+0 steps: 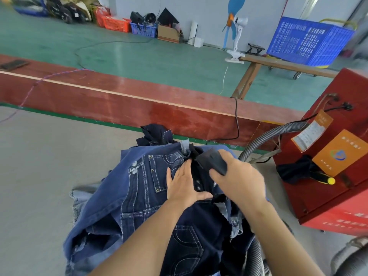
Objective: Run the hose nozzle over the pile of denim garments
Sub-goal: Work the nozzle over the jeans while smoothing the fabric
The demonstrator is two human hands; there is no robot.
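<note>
My right hand (237, 176) gripped the hose nozzle (212, 160); my left hand (184, 184) pressed flat, fingers straight, on the denim pile (135, 196).

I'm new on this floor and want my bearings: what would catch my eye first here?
The pile of denim garments fills the near centre of the grey table, with the left hand flat on it and the right hand gripping the dark hose nozzle. A red machine stands at right, a blue crate behind.
</note>
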